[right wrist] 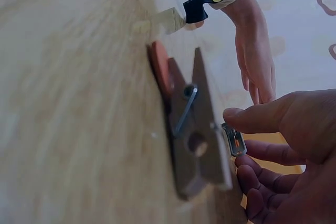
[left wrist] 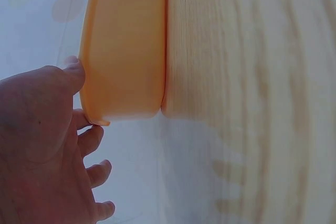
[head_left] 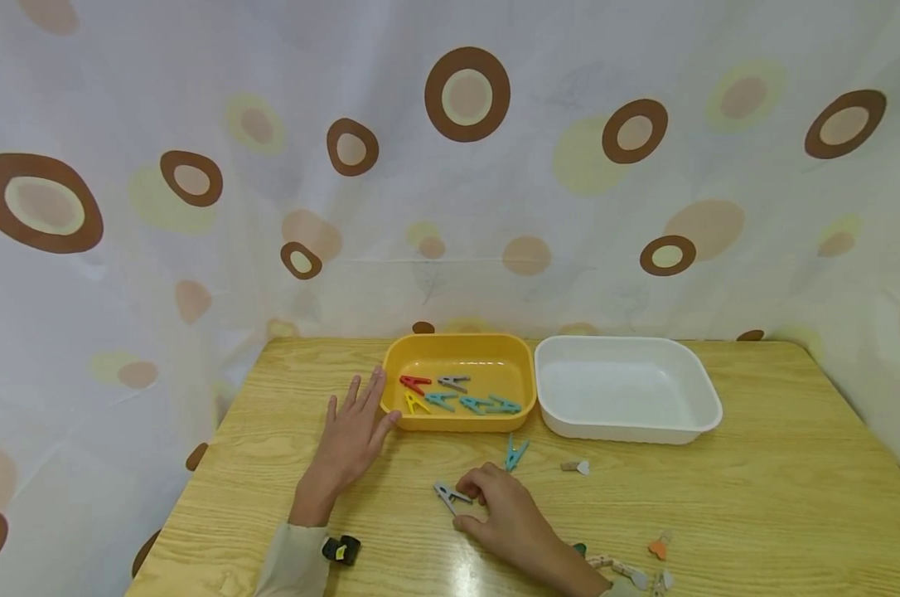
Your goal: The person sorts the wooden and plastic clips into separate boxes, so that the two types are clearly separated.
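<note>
My left hand (head_left: 348, 439) lies at the left end of the yellow tray (head_left: 450, 423), fingers spread and fairly straight. In the left wrist view its thumb touches the tray's rim. Inside the tray are a red clothespin (head_left: 416, 382), a yellow clothespin (head_left: 416, 403), a grey one and several blue ones. On the table, my right hand (head_left: 505, 514) pinches the leg ends of a grey clothespin (head_left: 446, 494) between thumb and fingers. A blue clothespin (head_left: 515, 453) lies just beyond that hand, in front of the tray.
A white tray (head_left: 629, 433) stands right of the yellow one. Small wooden clothespins lie at the right: one with a white heart (head_left: 575, 467), one with an orange heart (head_left: 659, 545), several near the right forearm. A patterned cloth (head_left: 390, 215) hangs behind the table.
</note>
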The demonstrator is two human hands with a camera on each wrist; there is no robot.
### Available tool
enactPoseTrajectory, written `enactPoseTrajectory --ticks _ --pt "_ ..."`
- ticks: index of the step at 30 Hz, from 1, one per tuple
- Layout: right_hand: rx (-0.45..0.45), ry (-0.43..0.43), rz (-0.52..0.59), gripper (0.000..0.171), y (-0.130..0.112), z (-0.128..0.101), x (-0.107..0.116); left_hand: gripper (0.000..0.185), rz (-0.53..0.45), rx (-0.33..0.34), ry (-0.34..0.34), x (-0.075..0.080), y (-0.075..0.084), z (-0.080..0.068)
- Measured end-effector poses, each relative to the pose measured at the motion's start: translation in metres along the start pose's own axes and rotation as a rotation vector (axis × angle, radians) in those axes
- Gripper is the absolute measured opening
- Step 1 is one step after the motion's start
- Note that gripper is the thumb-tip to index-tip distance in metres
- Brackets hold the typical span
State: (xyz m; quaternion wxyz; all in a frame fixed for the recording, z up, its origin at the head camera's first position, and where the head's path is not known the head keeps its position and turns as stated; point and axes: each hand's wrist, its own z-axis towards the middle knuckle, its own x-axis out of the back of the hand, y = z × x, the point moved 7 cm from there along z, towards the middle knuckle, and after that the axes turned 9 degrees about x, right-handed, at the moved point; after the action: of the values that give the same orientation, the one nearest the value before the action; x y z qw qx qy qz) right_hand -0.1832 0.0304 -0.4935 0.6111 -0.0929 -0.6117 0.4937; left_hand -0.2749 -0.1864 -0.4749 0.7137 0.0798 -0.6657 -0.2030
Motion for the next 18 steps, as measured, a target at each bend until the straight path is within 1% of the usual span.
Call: enactPoseTrajectory --ticks 6,18 --pt "-0.004 -0.001 -0.006 0.024 0.0 -0.0009 -0.0012 0.071 0.0 -0.001 0.005 -0.0018 -0.0015 -0.0006" --pt "-0.01 0.003 0.033 0.022 0.0001 -0.0003 0.0026 0.071 0.005 0.0 0.008 -0.0021 -0.0021 0.0003"
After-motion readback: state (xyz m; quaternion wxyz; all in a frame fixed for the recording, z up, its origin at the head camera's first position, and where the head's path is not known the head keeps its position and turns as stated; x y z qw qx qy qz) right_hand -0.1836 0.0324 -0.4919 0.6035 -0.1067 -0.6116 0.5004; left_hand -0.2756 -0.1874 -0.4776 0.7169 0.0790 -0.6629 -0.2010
